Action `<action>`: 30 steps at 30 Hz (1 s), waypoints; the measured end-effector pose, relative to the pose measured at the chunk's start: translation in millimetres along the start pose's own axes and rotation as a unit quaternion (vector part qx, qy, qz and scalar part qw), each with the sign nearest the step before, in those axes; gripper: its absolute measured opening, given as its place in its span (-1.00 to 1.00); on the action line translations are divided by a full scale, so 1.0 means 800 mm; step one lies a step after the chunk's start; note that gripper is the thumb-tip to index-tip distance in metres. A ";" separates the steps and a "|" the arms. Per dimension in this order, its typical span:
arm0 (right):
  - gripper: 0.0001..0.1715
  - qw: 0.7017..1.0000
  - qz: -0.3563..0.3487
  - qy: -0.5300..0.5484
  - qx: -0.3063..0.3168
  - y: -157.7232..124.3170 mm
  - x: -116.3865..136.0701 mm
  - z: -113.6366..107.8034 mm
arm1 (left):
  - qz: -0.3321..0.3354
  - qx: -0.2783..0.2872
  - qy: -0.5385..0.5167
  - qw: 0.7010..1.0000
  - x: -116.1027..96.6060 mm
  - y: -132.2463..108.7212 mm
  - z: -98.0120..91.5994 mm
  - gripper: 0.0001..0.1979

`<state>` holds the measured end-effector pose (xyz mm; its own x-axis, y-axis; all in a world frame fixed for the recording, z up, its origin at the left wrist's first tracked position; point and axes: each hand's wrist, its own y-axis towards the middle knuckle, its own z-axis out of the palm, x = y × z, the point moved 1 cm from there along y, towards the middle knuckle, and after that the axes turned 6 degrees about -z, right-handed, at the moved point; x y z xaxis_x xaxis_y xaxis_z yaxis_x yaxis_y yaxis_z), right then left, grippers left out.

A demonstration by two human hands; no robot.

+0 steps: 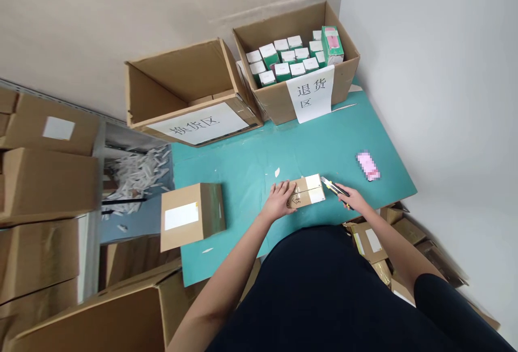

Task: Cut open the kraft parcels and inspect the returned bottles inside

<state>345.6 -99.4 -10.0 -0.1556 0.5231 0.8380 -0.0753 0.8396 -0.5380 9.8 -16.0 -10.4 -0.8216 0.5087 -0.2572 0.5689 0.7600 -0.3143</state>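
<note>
A small cardboard box (304,191) with a white label round its right end lies on the green table. Its top shows a lengthwise seam, clear tape and dark handwriting. My left hand (280,200) grips the box's left end, fingers over the top and thumb at the near side. In my right hand (353,200) is a utility knife (336,188) with a black and yellow handle, fingers closed round it. The knife's blade points left and its tip is at the box's right end; whether it touches I cannot tell.
A taped carton (182,217) stands at the table's left edge. At the back are a labelled open carton (174,79) and another carton (275,105) holding several green-and-white boxes (282,71). A blurred pink item (368,166) lies right on the green table (243,160). Stacked cartons (48,179) stand left.
</note>
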 end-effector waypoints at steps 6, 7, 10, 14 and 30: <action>-0.21 1.000 0.014 -0.007 0.020 -0.012 0.003 -0.005 | 0.001 -0.006 -0.003 1.000 -0.001 0.000 0.000 0.09; -0.22 1.000 0.017 -0.013 0.022 -0.013 0.004 -0.007 | 0.001 -0.005 -0.004 1.000 -0.001 0.000 0.000 0.09; -0.25 0.999 0.033 -0.025 0.029 -0.017 0.007 -0.013 | 0.001 0.001 -0.003 1.000 -0.001 0.000 -0.002 0.08; -0.25 0.998 0.039 -0.034 0.042 -0.023 0.005 -0.016 | 0.003 0.010 0.003 1.000 -0.001 0.001 -0.004 0.06; -0.26 0.994 0.029 -0.054 0.086 -0.053 -0.015 -0.020 | 0.001 0.012 0.007 1.000 -0.002 0.002 -0.003 0.07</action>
<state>366.8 -138.9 4.2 -0.2682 0.5443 0.7949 -0.2280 0.7658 -0.6013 11.8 -14.5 -7.9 -0.8209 0.5154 -0.2458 0.5709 0.7492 -0.3358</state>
